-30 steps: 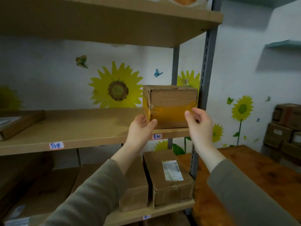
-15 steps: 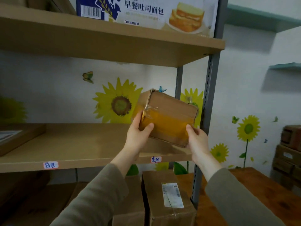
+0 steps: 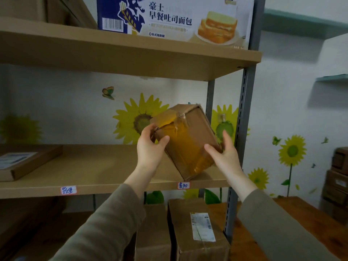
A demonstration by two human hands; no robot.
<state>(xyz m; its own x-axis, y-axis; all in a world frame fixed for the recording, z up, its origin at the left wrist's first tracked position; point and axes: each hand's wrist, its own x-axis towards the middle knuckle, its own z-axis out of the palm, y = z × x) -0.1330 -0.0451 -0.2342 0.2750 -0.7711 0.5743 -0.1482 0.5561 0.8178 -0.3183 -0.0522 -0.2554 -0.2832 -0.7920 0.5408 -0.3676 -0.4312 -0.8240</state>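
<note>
The wall (image 3: 56, 102) behind everything was white and stuck with sunflower decals (image 3: 139, 119). In front of it stood the metal rack (image 3: 243, 129) with its brown boards. The top shelf (image 3: 113, 53) carried a big blue-and-white bread carton (image 3: 169, 17). To my right, past the rack's post, ran the wooden worktop (image 3: 301, 213), and brown cartons (image 3: 337, 176) were stacked beyond it against the wall. On the lowest board in view sat a cardboard box with a white shipping label (image 3: 197, 232), with another plain one touching its left side. A flat parcel (image 3: 28, 162) lay at the far left of the middle shelf (image 3: 94, 166).

The small taped box (image 3: 188, 144) was between my 2 hands, above the right end of the middle shelf, close to the post. It was tilted hard, 1 corner pointing down at the shelf's front edge; I could not tell whether that corner touched the board. Wide yellowish tape ran across the face turned toward me.

My left hand (image 3: 150, 149) gripped the box's upper left corner, thumb across the front, fingers (image 3: 148, 129) curled behind. My right hand (image 3: 224, 157) held the lower right side, thumb on the front face, fingers (image 3: 227, 137) reaching up along the far edge.

2 handwritten labels were stuck on the shelf's front lip, 1 (image 3: 183, 185) just beneath the box and 1 (image 3: 68, 190) well to its left.
</note>
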